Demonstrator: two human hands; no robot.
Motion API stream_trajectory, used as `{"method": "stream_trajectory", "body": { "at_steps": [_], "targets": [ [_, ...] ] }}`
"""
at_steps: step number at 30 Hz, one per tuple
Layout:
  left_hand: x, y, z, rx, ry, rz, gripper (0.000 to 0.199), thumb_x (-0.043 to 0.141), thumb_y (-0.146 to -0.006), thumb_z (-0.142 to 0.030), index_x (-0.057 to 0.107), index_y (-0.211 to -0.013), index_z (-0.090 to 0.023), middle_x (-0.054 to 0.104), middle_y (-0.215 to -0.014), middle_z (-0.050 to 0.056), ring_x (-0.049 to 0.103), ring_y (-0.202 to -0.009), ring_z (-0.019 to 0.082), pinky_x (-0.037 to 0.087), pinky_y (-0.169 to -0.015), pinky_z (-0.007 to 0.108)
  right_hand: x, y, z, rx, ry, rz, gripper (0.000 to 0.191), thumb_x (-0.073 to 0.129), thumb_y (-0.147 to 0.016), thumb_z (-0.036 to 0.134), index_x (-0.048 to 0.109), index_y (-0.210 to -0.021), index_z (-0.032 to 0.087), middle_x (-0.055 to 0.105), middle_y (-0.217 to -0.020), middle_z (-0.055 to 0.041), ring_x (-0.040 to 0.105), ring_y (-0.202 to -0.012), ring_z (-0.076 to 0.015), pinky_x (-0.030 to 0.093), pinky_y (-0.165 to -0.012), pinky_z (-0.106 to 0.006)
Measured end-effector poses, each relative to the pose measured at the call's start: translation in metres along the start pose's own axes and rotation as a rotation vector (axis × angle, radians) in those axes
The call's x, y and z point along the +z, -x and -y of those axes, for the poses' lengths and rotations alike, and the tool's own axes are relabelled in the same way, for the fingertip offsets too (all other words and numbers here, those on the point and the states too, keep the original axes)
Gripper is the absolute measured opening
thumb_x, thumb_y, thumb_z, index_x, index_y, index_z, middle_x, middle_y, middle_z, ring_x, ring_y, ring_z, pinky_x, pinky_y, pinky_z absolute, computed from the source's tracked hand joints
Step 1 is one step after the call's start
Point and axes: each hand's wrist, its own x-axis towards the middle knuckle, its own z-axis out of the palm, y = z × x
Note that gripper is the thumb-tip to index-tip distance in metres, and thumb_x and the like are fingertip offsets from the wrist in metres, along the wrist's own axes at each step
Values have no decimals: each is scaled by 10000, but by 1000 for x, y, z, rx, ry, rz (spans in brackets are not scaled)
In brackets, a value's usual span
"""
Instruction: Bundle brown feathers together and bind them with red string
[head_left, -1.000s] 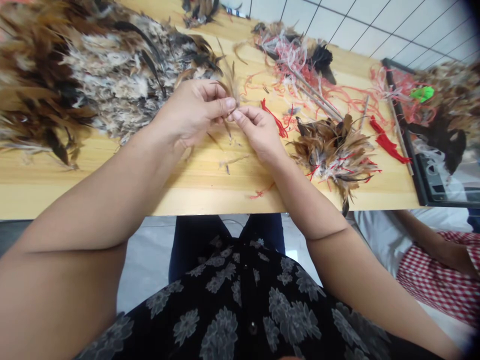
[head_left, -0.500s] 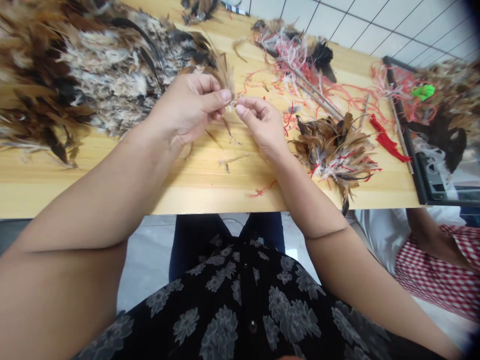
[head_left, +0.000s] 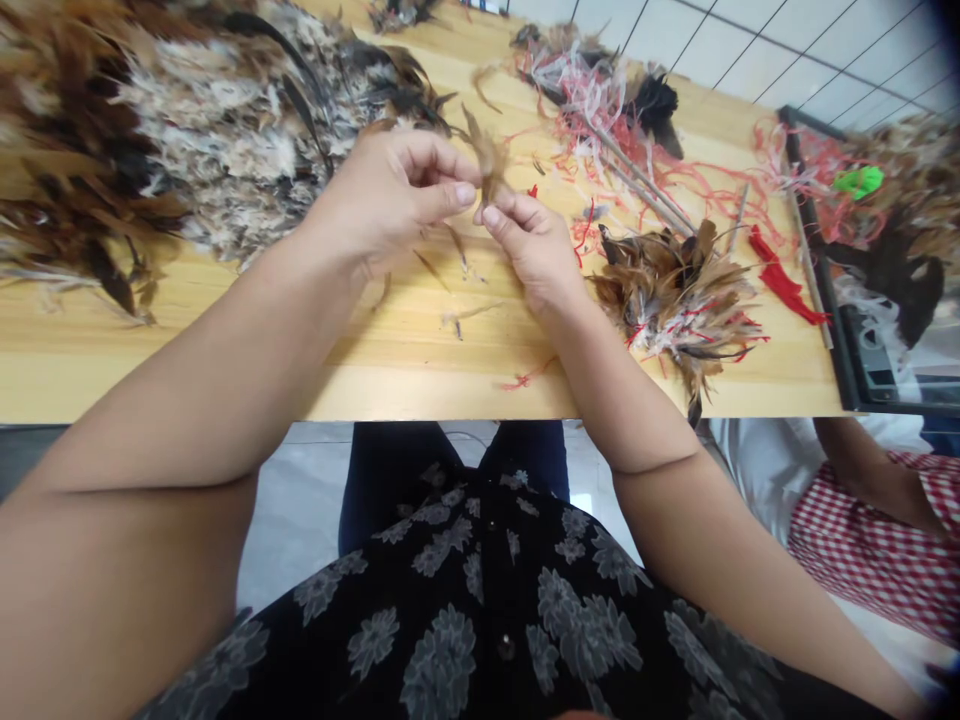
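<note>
Between my two hands stands a small tuft of brown feathers [head_left: 489, 158]. My right hand [head_left: 534, 238] pinches its lower end between thumb and fingers. Just left of the tuft, my left hand [head_left: 401, 195] has its thumb and fingertips close together; whether anything thin is between them is too small to tell. Right of my right hand lies a bundle of brown feathers with red ties [head_left: 675, 295]. A big pile of grey, white and brown feathers [head_left: 225, 140] covers the table [head_left: 405, 385] on the left.
Pink and white strings [head_left: 592, 100] lie at the back with thin sticks [head_left: 637, 185]. Red strings [head_left: 784, 275] lie near a black-framed tray [head_left: 825, 300] holding feathers and a green tie [head_left: 859, 181]. Another person in a red checked garment [head_left: 862, 530] sits at the lower right.
The tuft, earlier at my left fingertips, is now in my right fingers. My left hand has come slightly away from it. The view has shifted a little.
</note>
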Motion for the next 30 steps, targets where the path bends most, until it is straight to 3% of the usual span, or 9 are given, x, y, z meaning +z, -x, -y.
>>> {"method": "stream_trajectory", "body": {
  "at_steps": [3, 6, 10, 15, 20, 25, 30],
  "targets": [
    [-18, -11, 9, 106, -384, -18, 287, 868, -742, 0, 886, -792, -282, 659, -722, -11, 510, -677, 200, 433, -778, 373, -2, 0, -2, 1, -13, -6, 513, 747, -1109, 688, 702, -940, 206, 759, -973, -4, 798, -1190, -202, 678, -1124, -377],
    [-32, -24, 26, 230, -651, 62, 347, 945, -601, -35, 902, -787, -325, 558, -753, 0, 485, -793, 261, 454, -923, 421, -3, 0, -4, 13, -26, -4, 524, 730, -1115, 706, 696, -973, 203, 743, -968, 4, 803, -1169, -195, 683, -1083, -356],
    [-35, -30, 55, 242, -609, 182, 350, 954, -585, -118, 935, -832, -366, 561, -836, 41, 502, -944, 335, 443, -1071, 471, -3, 0, -4, 26, -20, -9, 539, 719, -1109, 730, 696, -987, 205, 730, -962, 7, 802, -1164, -187, 674, -1074, -337],
    [-30, -29, 75, 235, -485, 194, 253, 859, -627, -98, 814, -696, -337, 542, -836, 55, 514, -1042, 350, 450, -1142, 432, -3, -2, -10, -12, -5, -56, 452, 703, -1134, 628, 709, -967, 208, 736, -983, 3, 773, -1123, -164, 645, -1143, -342],
    [-37, -34, 68, 311, -549, 196, 319, 852, -611, -72, 745, -717, -353, 567, -852, 61, 500, -1057, 372, 433, -1201, 446, -5, -7, -23, -25, 63, -87, 406, 705, -1130, 593, 727, -985, 214, 707, -954, 6, 748, -1056, -179, 648, -1101, -362],
    [-34, -27, 50, 244, -391, 198, 345, 878, -733, -77, 719, -817, -371, 560, -839, 41, 544, -983, 361, 499, -1006, 395, -6, -7, -26, -16, 90, -106, 510, 708, -1101, 705, 756, -988, 210, 716, -920, 4, 772, -1075, -197, 660, -1082, -367],
    [-19, -13, 32, 229, -336, 118, 375, 886, -739, -41, 703, -829, -356, 582, -897, 62, 598, -1116, 379, 524, -983, 387, -4, -8, -33, -6, 50, -106, 631, 731, -1035, 827, 768, -935, 205, 727, -841, 16, 800, -998, -202, 685, -1031, -386]
  ]
}}
